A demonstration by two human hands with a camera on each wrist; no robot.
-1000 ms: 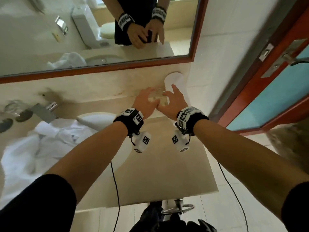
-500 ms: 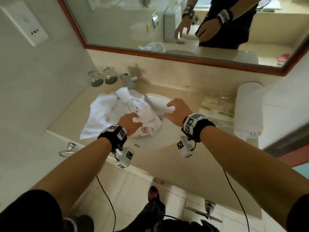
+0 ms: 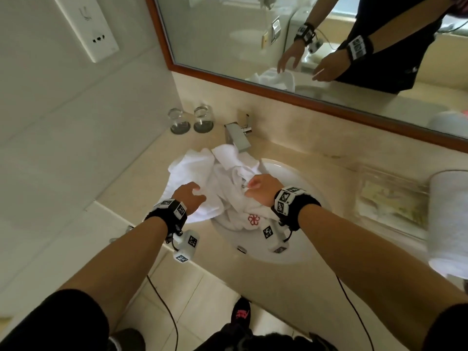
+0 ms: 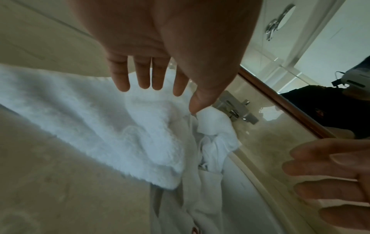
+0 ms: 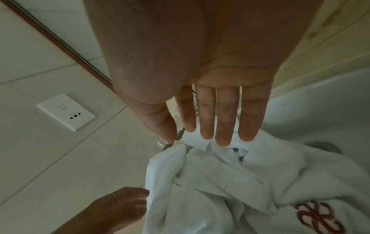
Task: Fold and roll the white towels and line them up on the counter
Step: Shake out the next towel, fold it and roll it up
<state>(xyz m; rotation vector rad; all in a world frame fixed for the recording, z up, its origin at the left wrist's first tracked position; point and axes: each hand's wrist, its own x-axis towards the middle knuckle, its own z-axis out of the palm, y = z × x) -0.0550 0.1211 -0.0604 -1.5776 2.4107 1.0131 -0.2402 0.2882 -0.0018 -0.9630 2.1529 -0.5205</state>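
Head view: we hold our left hand (image 3: pixel 188 197) and right hand (image 3: pixel 263 188) with fingers spread and empty over the crumpled white towels (image 3: pixel 202 178), heaped half in the sink (image 3: pixel 298 249) and half on the counter (image 3: pixel 136 183). Farther right lies a rolled towel (image 3: pixel 448 219).

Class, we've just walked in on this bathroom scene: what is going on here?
A person reaches both hands over a heap of crumpled white towels spilling from the counter into the sink. The left hand and right hand are open above the cloth, gripping nothing yet. One rolled towel already lies on the counter at the right.
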